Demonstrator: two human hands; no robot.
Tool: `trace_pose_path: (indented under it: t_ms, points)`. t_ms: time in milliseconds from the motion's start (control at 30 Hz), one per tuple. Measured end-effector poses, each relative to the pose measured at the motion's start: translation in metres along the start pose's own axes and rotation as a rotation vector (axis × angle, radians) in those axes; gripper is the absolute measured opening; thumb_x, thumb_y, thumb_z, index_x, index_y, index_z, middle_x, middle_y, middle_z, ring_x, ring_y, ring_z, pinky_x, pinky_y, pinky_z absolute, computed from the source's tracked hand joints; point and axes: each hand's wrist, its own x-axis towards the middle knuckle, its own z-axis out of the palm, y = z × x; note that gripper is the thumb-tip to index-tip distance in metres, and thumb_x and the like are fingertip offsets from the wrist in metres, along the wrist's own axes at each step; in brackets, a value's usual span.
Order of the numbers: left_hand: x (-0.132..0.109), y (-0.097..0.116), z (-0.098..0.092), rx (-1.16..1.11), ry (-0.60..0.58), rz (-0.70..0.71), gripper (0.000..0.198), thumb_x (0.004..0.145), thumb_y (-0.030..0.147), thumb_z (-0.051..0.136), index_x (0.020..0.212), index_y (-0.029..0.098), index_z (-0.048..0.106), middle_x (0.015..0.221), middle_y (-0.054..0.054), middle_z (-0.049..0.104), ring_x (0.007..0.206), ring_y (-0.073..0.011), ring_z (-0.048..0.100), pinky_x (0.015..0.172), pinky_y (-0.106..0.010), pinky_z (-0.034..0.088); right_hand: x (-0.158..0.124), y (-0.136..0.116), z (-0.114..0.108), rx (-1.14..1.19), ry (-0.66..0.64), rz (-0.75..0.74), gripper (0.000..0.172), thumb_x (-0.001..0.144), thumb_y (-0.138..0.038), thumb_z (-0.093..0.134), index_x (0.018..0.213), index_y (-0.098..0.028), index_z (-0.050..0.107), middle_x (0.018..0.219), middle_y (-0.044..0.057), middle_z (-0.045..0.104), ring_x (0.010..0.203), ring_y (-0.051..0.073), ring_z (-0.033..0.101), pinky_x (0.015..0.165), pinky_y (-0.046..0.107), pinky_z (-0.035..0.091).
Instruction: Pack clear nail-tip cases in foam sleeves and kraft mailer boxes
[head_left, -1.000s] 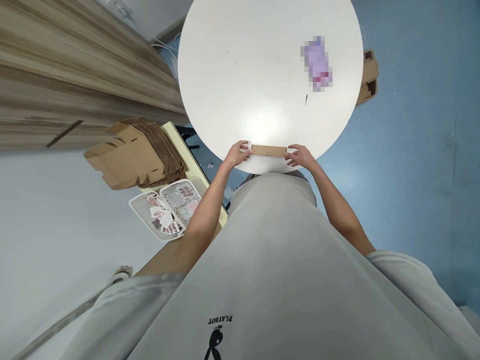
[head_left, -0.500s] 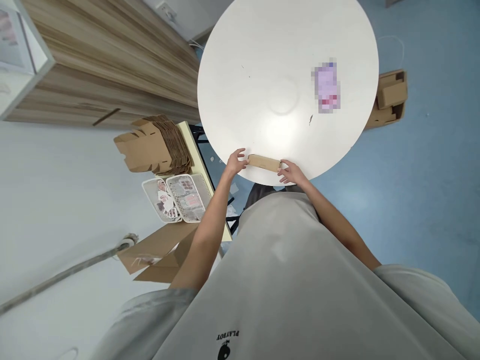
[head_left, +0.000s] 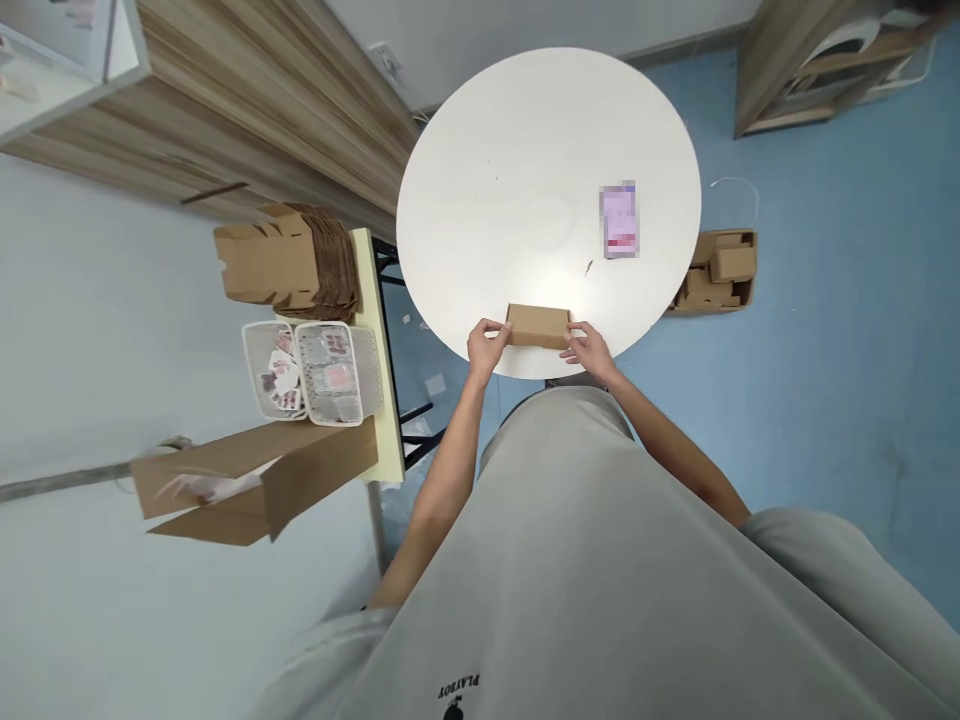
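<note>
Left hand and right hand are gripping the box by opposite ends; looking light, stiff, probably crushable mid-panel, so ends are suiting best.

Between the small box at the near edge of the round table and the far edge, a hand could pass — keeping left. Toward the right edge, a blurred purple item blocks the straight way across.
</note>
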Motion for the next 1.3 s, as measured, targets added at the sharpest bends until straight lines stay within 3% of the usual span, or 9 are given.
trace_pose_path:
  t_ms: [100, 200, 300, 533, 733, 933, 1133, 1300]
  points:
    - [-0.025, 0.008, 0.058, -0.23, 0.065, -0.074, 0.032, 0.096, 0.051, 0.074, 0.109, 0.022, 0.068, 0.126, -0.011, 0.078, 0.108, -0.0229, 0.079, 0.101, -0.042, 0.069, -0.017, 0.004, -0.047, -0.047, 0.077, -0.109, 0.072, 0.084, -0.078, 0.078, 0.135, -0.03, 0.058, 0.117, 0.005, 0.081, 0.081, 0.02, 0.084, 0.075, 0.034, 0.071]
    - [-0.055, 0.019, 0.114, -0.398, 0.035, -0.074, 0.036, 0.095, 0.047, 0.076, 0.119, 0.022, 0.066, 0.139, -0.013, 0.075, 0.113, -0.0226, 0.08, 0.107, -0.044, 0.066, -0.043, 0.007, -0.093, -0.078, 0.154, -0.173, 0.082, 0.081, -0.078, 0.08, 0.142, -0.031, 0.051, 0.141, 0.01, 0.076, 0.079, 0.018, 0.083, 0.078, 0.035, 0.071]
    - [-0.081, 0.033, 0.156, -0.471, 0.022, -0.07, 0.04, 0.095, 0.047, 0.077, 0.124, 0.022, 0.064, 0.15, -0.016, 0.07, 0.124, -0.0245, 0.078, 0.109, -0.044, 0.066, -0.076, 0.011, -0.131, -0.106, 0.202, -0.21, 0.081, 0.078, -0.079, 0.082, 0.135, -0.03, 0.05, 0.149, 0.013, 0.073, 0.076, 0.017, 0.081, 0.076, 0.036, 0.071]
    - [-0.108, 0.066, 0.209, -0.449, 0.004, -0.018, 0.039, 0.099, 0.045, 0.072, 0.128, 0.02, 0.068, 0.148, -0.017, 0.073, 0.127, -0.0257, 0.078, 0.112, -0.044, 0.064, -0.137, 0.031, -0.186, -0.072, 0.235, -0.162, 0.079, 0.069, -0.085, 0.085, 0.114, -0.028, 0.053, 0.14, 0.014, 0.077, 0.081, 0.021, 0.083, 0.072, 0.035, 0.068]
    - [-0.126, 0.086, 0.257, -0.428, 0.0, -0.116, 0.035, 0.098, 0.044, 0.073, 0.124, 0.021, 0.071, 0.143, -0.017, 0.076, 0.126, -0.0271, 0.078, 0.112, -0.047, 0.064, -0.148, 0.045, -0.236, -0.019, 0.266, -0.084, 0.08, 0.069, -0.089, 0.084, 0.111, -0.028, 0.057, 0.129, 0.009, 0.08, 0.085, 0.02, 0.084, 0.07, 0.03, 0.067]
    - [-0.107, 0.139, 0.32, -0.313, -0.044, -0.144, 0.032, 0.099, 0.044, 0.073, 0.122, 0.02, 0.074, 0.14, -0.018, 0.078, 0.127, -0.0321, 0.076, 0.111, -0.055, 0.064, -0.121, 0.035, -0.317, 0.006, 0.304, -0.028, 0.075, 0.073, -0.09, 0.081, 0.105, -0.027, 0.056, 0.113, 0.005, 0.08, 0.087, 0.021, 0.084, 0.075, 0.033, 0.067]
    - [-0.069, 0.218, 0.392, -0.106, -0.014, 0.013, 0.032, 0.105, 0.047, 0.071, 0.119, 0.02, 0.08, 0.129, -0.017, 0.081, 0.118, -0.0324, 0.077, 0.11, -0.05, 0.061, -0.09, 0.009, -0.413, 0.064, 0.334, 0.039, 0.062, 0.081, -0.078, 0.085, 0.1, -0.026, 0.057, 0.098, 0.0, 0.077, 0.084, 0.019, 0.084, 0.08, 0.03, 0.065]
    - [-0.034, 0.268, 0.428, 0.088, -0.05, 0.069, 0.032, 0.107, 0.039, 0.069, 0.127, 0.018, 0.082, 0.123, -0.015, 0.079, 0.101, -0.0292, 0.078, 0.108, -0.046, 0.059, -0.07, -0.004, -0.459, 0.105, 0.368, 0.123, 0.05, 0.089, -0.064, 0.086, 0.099, -0.026, 0.055, 0.098, -0.002, 0.075, 0.079, 0.017, 0.084, 0.077, 0.026, 0.064]
